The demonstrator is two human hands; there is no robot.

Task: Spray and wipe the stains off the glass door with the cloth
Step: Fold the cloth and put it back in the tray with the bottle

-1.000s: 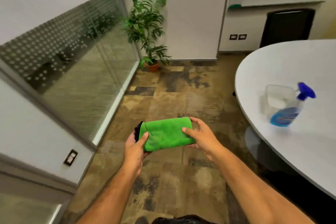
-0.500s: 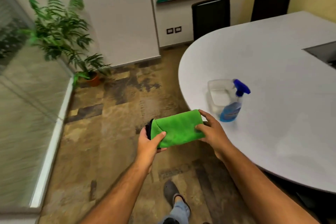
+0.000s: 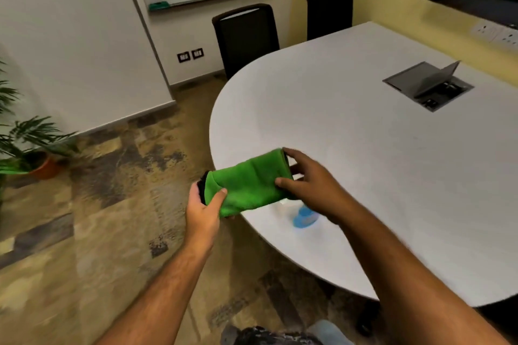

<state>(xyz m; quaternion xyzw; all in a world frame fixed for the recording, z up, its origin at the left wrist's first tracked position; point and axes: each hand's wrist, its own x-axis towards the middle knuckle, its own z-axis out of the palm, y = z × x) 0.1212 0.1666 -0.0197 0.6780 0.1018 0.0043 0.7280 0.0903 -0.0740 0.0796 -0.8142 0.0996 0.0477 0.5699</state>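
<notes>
A folded green cloth [image 3: 248, 183] is held over the near edge of the white table [image 3: 364, 165]. My left hand [image 3: 203, 209] grips its left end, thumb on top. My right hand [image 3: 311, 179] pinches its right end between thumb and fingers. Under my right wrist the blue base of the spray bottle [image 3: 304, 219] shows on the table; the rest of the bottle is hidden by my hand and the cloth. The glass door is out of view.
Two black chairs [image 3: 248, 36] stand at the table's far side under a whiteboard. A grey cable box [image 3: 427, 85] with a raised lid is set in the tabletop. A potted plant [image 3: 30, 154] stands at the left on the patterned floor.
The view has swung right, from the glass wall to the table. Both hands have carried the cloth toward the table, and they now cover most of the spray bottle.
</notes>
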